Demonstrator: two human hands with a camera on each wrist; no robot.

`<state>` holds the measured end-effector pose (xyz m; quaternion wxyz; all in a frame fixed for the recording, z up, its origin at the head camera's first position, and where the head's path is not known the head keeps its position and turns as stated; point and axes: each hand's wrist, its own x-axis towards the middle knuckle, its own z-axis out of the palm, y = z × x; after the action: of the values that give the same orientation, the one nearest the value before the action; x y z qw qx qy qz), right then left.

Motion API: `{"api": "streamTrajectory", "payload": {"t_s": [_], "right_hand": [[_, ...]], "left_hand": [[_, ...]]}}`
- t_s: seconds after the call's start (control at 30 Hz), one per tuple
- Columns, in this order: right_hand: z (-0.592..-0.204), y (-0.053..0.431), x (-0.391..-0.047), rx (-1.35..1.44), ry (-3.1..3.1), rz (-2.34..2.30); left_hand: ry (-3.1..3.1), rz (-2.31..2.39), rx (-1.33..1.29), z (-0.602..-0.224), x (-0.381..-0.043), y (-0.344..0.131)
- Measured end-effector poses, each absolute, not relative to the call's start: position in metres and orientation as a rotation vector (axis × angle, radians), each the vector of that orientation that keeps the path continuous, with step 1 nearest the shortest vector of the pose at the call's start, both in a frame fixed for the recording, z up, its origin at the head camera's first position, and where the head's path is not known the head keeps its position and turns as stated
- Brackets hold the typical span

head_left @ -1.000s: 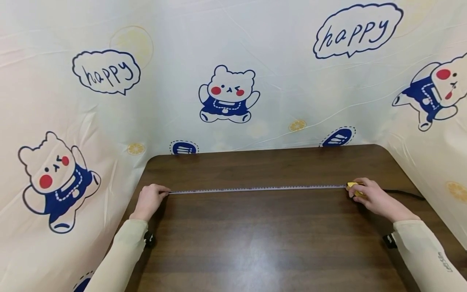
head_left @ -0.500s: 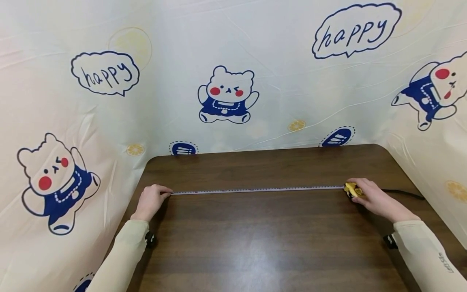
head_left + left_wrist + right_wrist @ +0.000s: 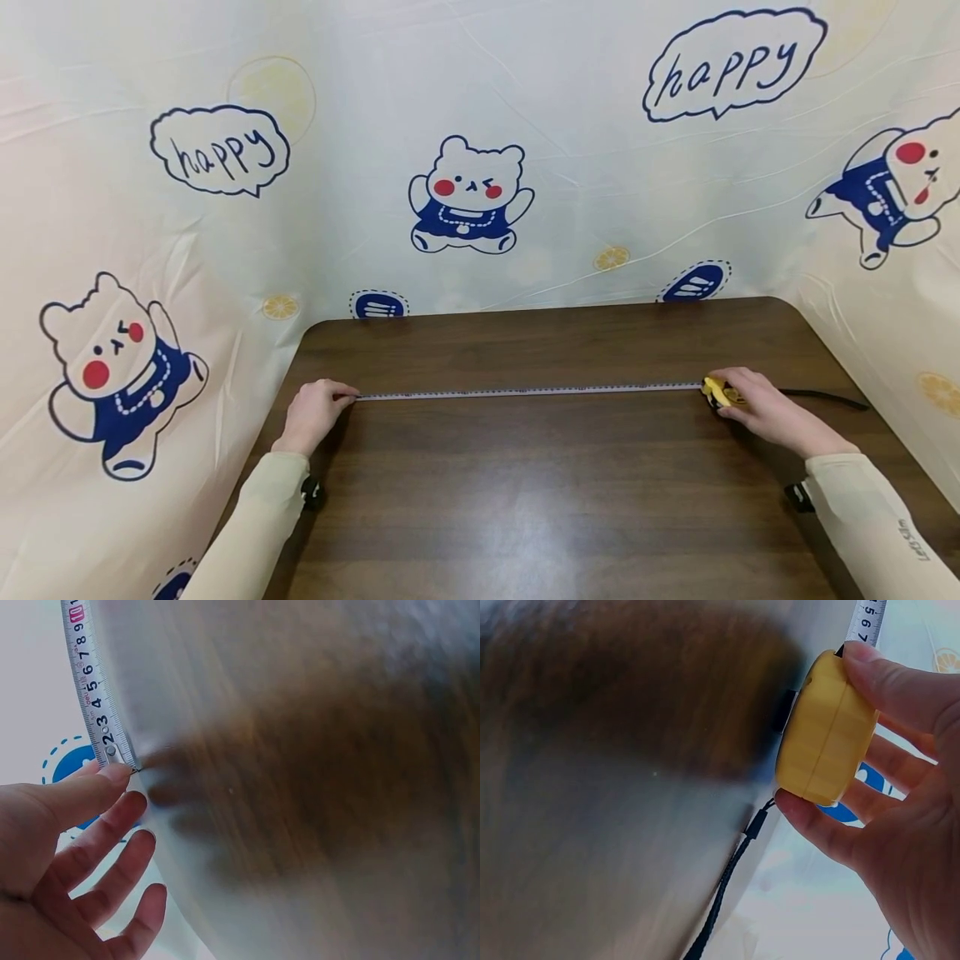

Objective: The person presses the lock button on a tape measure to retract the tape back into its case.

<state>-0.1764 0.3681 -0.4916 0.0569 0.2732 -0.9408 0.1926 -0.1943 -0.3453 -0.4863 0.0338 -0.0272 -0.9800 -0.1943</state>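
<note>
A white tape measure blade [image 3: 525,391] stretches straight across the brown table, from one hand to the other. My left hand [image 3: 313,412] pinches its end between thumb and index finger; in the left wrist view the numbered blade [image 3: 94,697] runs up from the fingertips, the other fingers loosely bent. The yellow tape measure case [image 3: 717,393] is gripped by my right hand [image 3: 761,408] at the table's right side. In the right wrist view the thumb lies by the blade's mouth on the case [image 3: 829,735], and fingers curl round its other side. A black wrist strap [image 3: 726,877] hangs from the case.
The brown wooden table [image 3: 495,467] has rounded far corners. Behind it and along both sides hangs a pale cloth [image 3: 337,100] printed with cartoon bears and lettering. The black strap [image 3: 825,395] trails over the table behind the right hand.
The right hand and the yellow case have shifted slightly left, and the case has turned to show more of its side. The left hand has edged slightly right with the blade's end.
</note>
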Motion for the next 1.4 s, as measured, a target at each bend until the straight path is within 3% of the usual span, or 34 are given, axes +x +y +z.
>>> {"api": "streamTrajectory", "payload": {"t_s": [1.4], "right_hand": [[-0.484,0.345,-0.178,0.857,-2.909,0.570]], "left_hand": [[-2.992,-0.583,-0.137,-0.490,-0.193,-0.331]]}}
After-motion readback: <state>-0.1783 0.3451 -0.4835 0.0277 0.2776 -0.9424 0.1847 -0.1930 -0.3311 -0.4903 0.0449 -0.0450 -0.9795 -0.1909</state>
